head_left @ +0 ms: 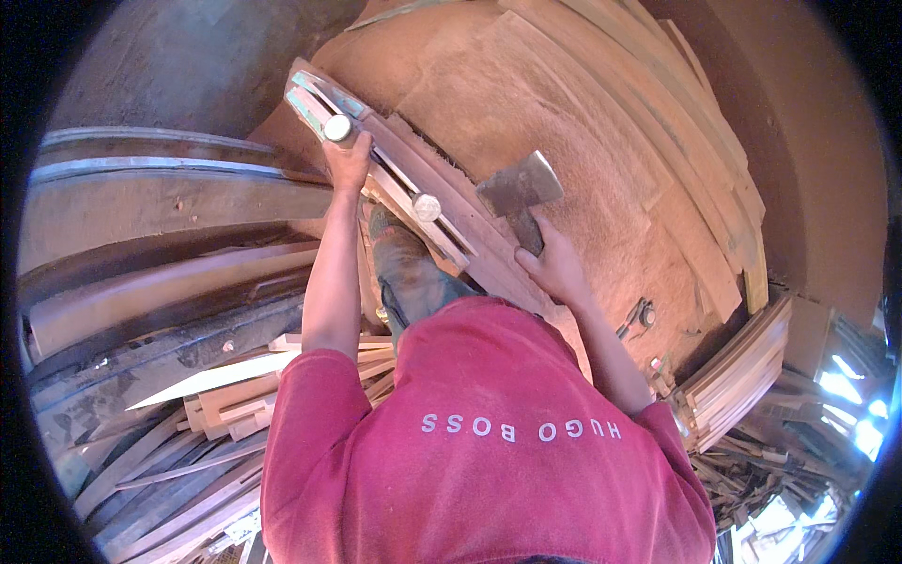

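My right hand (556, 266) is closed round the dark handle of a hatchet (522, 185). Its broad grey metal head points away from me, over a long plank. My left hand (349, 164) grips a long, narrow piece of work (399, 176) made of pale wooden strips with a slot between them. Just beyond its fingers is a round pale peg end (338, 129). A second round peg end (427, 207) sits nearer to me along the same slot. The far end shows bluish-green patches. Most of my left fingers are hidden behind the wood.
Long boards (648, 122) lie along the right side of the sawdust-covered surface (526, 94). A small dark tool (642, 315) lies right of my right forearm. Stacked strips (738, 376) stand at the right. Heavy planks (169, 221) and loose offcuts (188, 470) crowd the left.
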Available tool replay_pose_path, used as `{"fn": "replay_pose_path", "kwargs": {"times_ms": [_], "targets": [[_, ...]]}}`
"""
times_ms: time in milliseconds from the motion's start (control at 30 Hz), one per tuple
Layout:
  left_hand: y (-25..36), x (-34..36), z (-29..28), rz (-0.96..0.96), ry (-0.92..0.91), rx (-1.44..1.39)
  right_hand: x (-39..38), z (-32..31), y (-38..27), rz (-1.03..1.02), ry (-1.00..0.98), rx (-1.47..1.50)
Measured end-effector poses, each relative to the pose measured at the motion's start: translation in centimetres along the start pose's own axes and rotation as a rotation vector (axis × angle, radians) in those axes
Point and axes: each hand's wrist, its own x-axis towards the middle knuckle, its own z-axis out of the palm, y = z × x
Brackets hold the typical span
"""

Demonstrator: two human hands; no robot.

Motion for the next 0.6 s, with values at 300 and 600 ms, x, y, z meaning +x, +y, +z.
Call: {"fn": "replay_pose_path", "kwargs": {"times_ms": [300,600], "targets": [[-6.3,0.4,-0.5,0.002,0.103,0.135,7.2,-3.9,-12.8,-0.43,0.188,0.065],[-1.4,-0.3,0.3,-0.078,-0.109,0.103,14.6,1.3,-19.6,-0.658,0.235,-0.049]]}}
